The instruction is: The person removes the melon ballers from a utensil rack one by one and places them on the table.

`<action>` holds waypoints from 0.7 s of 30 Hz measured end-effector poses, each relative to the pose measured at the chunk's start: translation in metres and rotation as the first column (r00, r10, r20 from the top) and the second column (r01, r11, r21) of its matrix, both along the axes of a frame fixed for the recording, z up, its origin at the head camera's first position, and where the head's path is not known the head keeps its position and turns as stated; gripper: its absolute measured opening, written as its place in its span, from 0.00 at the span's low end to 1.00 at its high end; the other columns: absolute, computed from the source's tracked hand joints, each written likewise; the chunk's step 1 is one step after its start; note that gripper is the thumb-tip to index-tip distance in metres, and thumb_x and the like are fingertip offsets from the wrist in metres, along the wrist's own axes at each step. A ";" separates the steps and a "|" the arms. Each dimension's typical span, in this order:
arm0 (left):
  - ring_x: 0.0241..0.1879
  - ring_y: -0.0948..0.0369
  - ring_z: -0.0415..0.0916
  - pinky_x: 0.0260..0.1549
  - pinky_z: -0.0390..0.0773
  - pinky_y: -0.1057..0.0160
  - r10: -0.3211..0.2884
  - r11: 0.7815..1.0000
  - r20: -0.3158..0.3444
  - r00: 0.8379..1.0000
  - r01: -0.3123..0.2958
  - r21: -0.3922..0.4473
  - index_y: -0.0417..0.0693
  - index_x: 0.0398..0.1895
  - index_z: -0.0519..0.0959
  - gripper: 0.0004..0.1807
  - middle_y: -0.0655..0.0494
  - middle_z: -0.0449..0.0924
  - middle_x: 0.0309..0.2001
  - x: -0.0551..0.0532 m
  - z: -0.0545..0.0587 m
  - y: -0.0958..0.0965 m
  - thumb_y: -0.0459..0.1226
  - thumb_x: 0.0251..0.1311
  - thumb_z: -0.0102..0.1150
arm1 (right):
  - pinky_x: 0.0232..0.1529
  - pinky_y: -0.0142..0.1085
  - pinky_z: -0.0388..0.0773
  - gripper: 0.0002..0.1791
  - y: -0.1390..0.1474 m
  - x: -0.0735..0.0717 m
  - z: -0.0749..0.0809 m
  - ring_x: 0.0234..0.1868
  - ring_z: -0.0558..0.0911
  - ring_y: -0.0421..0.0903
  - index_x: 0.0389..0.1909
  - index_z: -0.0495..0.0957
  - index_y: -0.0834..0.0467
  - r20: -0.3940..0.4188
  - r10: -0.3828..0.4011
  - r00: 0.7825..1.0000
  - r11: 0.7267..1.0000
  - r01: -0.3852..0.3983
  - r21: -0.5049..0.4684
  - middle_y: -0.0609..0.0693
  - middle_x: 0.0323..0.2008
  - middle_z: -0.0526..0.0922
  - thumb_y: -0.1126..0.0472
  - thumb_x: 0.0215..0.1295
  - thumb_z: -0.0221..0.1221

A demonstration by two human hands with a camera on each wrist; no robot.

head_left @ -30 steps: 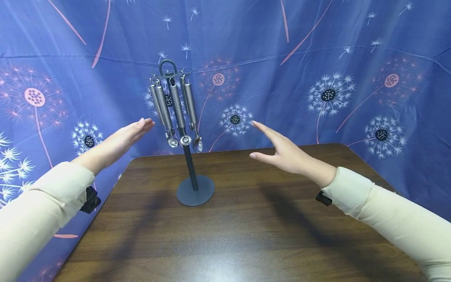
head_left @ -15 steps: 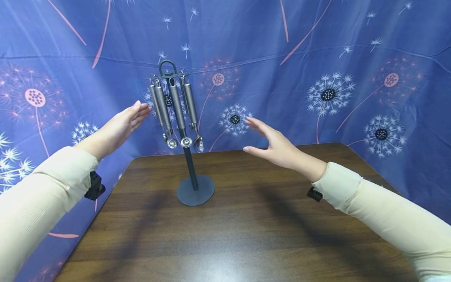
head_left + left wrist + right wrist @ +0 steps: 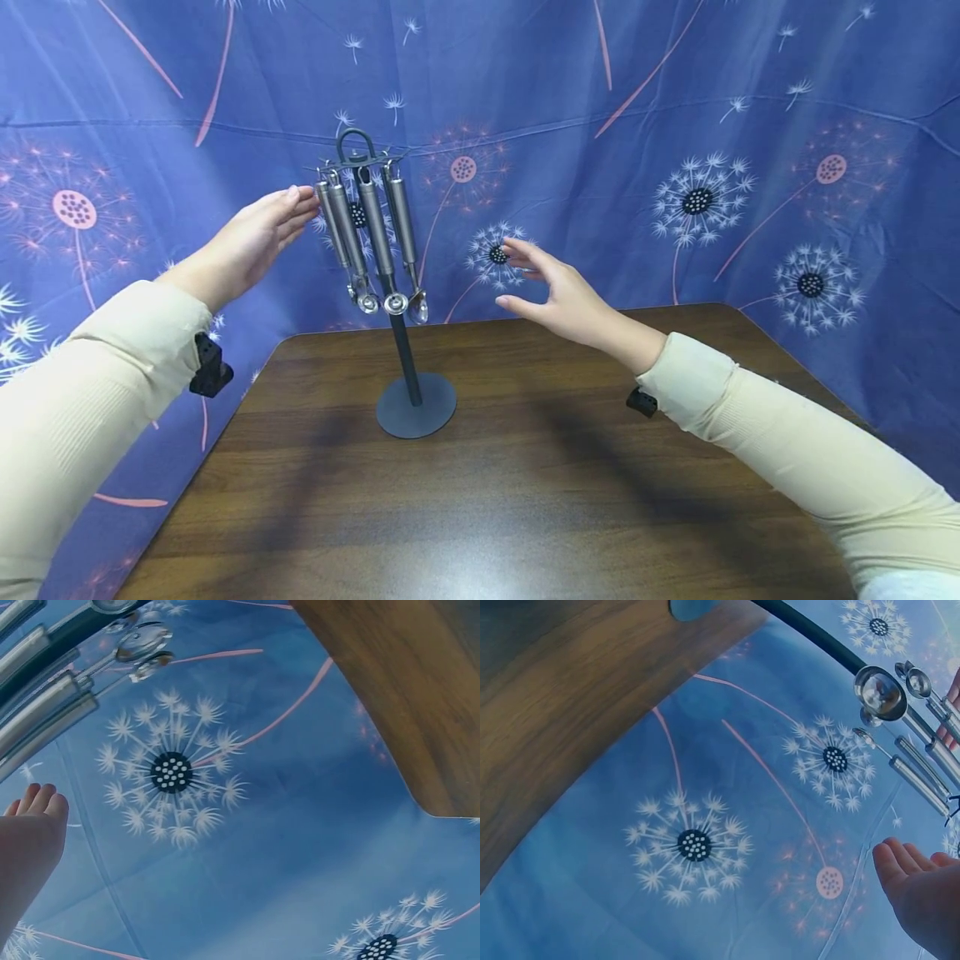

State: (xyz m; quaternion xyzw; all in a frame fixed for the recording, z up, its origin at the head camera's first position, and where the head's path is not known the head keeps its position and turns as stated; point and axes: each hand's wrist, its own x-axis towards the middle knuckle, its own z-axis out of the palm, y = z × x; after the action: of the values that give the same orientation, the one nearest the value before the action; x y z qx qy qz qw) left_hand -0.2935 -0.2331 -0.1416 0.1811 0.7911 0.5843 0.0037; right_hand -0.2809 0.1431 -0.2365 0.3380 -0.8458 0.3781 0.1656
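A dark grey stand (image 3: 406, 360) with a round base and a looped top is on the table. Several steel utensils (image 3: 377, 227) hang from its hooks, with thick cylindrical handles and small round or oval bowls at the bottom. My left hand (image 3: 251, 240) is raised on the left, fingers extended, its fingertips right at the leftmost handle. To the right of the stand, my right hand (image 3: 562, 300) hovers with thumb and fingers spread and nothing between them. In the right wrist view, the hanging utensils (image 3: 919, 780) appear above and beyond the right hand (image 3: 922, 896).
A brown wood-grain table (image 3: 480, 492) lies under the stand and arms. Behind it hangs a blue cloth (image 3: 570, 167) printed with dandelions. Black wrist cameras (image 3: 210, 367) sit below the cream sleeves (image 3: 772, 450).
My left hand has risen toward the upper handles of the hanging utensils. My right hand has moved left, nearer the stand, its fingers bending slightly. The stand has stayed in place.
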 end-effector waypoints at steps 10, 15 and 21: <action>0.77 0.56 0.39 0.74 0.43 0.66 0.020 0.995 0.003 1.000 -0.020 0.101 0.41 0.77 0.40 0.38 0.45 0.39 0.78 -0.007 0.018 0.012 0.53 0.74 0.35 | 0.68 0.45 0.66 0.39 -0.019 -0.009 0.004 0.68 0.70 0.52 0.73 0.56 0.54 0.008 0.042 0.999 0.998 -0.041 -0.039 0.52 0.69 0.67 0.54 0.65 0.62; 0.77 0.55 0.41 0.74 0.44 0.65 0.044 0.995 -0.004 0.999 -0.044 0.085 0.42 0.77 0.42 0.38 0.45 0.40 0.78 -0.012 0.024 0.015 0.52 0.74 0.35 | 0.68 0.41 0.67 0.37 -0.029 -0.013 0.005 0.67 0.70 0.49 0.73 0.58 0.55 -0.003 0.043 0.999 0.997 -0.043 -0.059 0.52 0.69 0.68 0.54 0.66 0.62; 0.76 0.56 0.47 0.73 0.50 0.67 0.077 0.987 -0.008 0.997 -0.075 0.142 0.41 0.77 0.46 0.35 0.44 0.47 0.76 -0.017 0.028 0.018 0.48 0.75 0.39 | 0.67 0.40 0.68 0.34 -0.041 -0.015 0.005 0.66 0.71 0.49 0.72 0.60 0.57 -0.017 0.089 0.996 0.990 -0.090 -0.108 0.52 0.67 0.70 0.58 0.67 0.61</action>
State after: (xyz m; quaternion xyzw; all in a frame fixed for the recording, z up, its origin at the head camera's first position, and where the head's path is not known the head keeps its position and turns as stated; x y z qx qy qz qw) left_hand -0.3101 -0.2150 -0.1138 0.1545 0.7539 0.6375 -0.0371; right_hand -0.2955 0.1021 -0.2310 0.3683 -0.8069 0.4287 0.1719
